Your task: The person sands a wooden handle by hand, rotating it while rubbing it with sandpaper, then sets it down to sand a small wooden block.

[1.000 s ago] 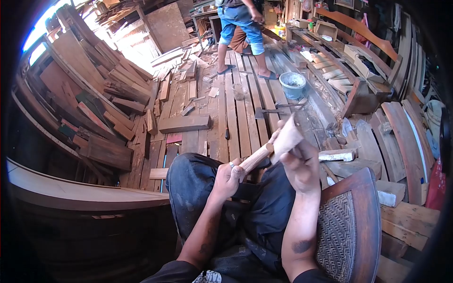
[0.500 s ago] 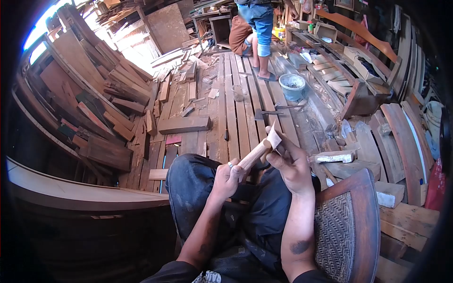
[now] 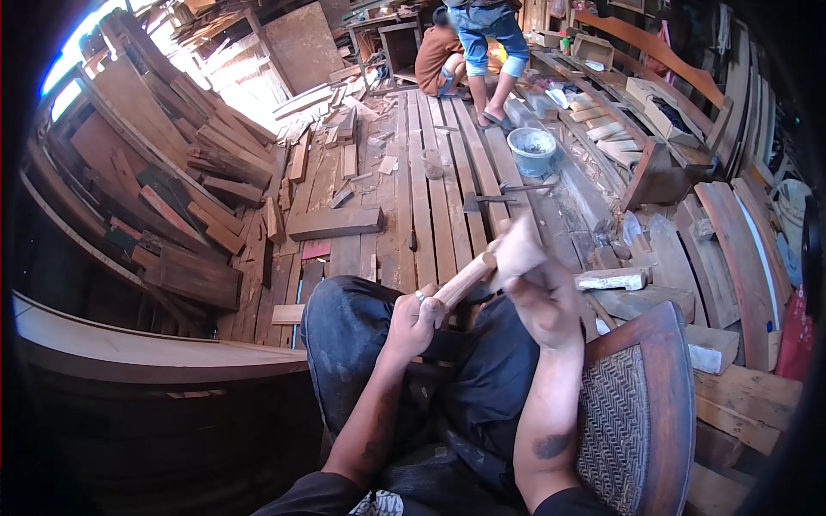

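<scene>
My left hand (image 3: 413, 325) is wrapped around the lower part of a pale round wooden stick (image 3: 467, 279), which slants up and to the right above my lap. A ring shows on one finger. Just beyond the stick's upper end, my right hand (image 3: 546, 305) holds a tan, folded sheet that looks like sandpaper (image 3: 521, 248). Motion blurs the sheet and those fingers. A small gap seems to lie between sheet and stick, though blur makes contact hard to judge.
An axe-like tool (image 3: 482, 201) and a thick wood block (image 3: 335, 224) lie on the slatted floor. A bucket (image 3: 532, 151) stands near two people (image 3: 486, 39) farther back. Planks (image 3: 211, 163) are piled left; a woven chair (image 3: 615, 421) is at my right.
My right hand and the sheet have moved right, away from the stick's end. My left hand still grips the stick. The standing person's legs have shifted.
</scene>
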Motion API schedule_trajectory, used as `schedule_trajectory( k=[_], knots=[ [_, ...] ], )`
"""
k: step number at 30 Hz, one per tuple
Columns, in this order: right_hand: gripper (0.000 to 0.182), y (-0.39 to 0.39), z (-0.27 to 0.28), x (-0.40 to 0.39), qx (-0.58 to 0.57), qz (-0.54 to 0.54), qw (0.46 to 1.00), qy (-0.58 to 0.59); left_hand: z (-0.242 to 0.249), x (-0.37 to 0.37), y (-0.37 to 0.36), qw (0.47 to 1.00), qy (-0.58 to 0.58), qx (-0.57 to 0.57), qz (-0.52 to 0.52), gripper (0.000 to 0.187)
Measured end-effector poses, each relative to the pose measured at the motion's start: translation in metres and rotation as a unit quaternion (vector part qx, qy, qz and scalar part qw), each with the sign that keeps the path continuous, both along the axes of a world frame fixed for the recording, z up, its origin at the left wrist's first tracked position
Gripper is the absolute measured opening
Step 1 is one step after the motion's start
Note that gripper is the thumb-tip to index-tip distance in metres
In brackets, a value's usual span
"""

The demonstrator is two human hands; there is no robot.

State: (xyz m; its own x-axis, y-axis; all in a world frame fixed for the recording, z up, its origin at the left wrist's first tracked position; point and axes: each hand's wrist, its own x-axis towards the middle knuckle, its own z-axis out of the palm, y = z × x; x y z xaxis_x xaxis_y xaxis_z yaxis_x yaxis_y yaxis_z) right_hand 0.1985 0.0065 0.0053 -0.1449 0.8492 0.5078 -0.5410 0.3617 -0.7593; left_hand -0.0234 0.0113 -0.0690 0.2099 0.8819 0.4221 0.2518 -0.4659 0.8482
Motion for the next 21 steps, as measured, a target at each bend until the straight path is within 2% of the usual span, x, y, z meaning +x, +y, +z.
schedule_trajectory(
  k=[2,4,7,10,11,14,15,18,19,21],
  knots=[
    [0.061,-0.003,0.003,-0.004,-0.039,-0.043,0.994,-0.092,-0.009,-0.003,0.004,1.0,-0.001,0.005,0.001,0.069],
    [0.058,-0.004,0.008,-0.002,0.012,-0.006,1.0,-0.01,-0.004,-0.003,0.003,1.0,0.001,0.005,0.001,0.069],
    [0.056,-0.001,0.009,0.003,0.032,0.02,0.999,0.034,0.001,0.0,-0.001,1.0,0.004,0.001,0.001,0.069],
    [0.058,-0.002,-0.002,-0.002,-0.033,-0.04,0.993,-0.105,0.0,0.001,0.001,1.0,-0.001,0.002,-0.002,0.069],
    [0.06,-0.002,-0.003,0.0,-0.047,-0.027,0.992,-0.118,-0.001,0.0,0.001,1.0,-0.003,0.001,-0.008,0.069],
    [0.061,-0.001,0.007,-0.001,0.05,-0.004,0.998,0.031,0.009,0.003,-0.003,1.0,0.002,0.009,-0.009,0.069],
    [0.061,-0.001,0.01,0.002,0.065,0.001,0.998,0.026,0.012,0.005,-0.004,1.0,0.006,0.015,-0.007,0.069],
    [0.062,-0.004,-0.003,-0.002,-0.04,-0.018,0.998,-0.04,0.001,0.0,-0.001,1.0,0.011,-0.001,0.008,0.069],
    [0.062,-0.003,-0.004,-0.002,-0.045,-0.031,0.993,-0.1,0.0,0.0,0.0,1.0,0.006,0.005,0.002,0.069],
    [0.061,-0.003,-0.001,-0.003,0.014,-0.022,0.999,-0.024,0.001,-0.001,0.0,1.0,-0.002,0.014,-0.008,0.068]
  ],
)
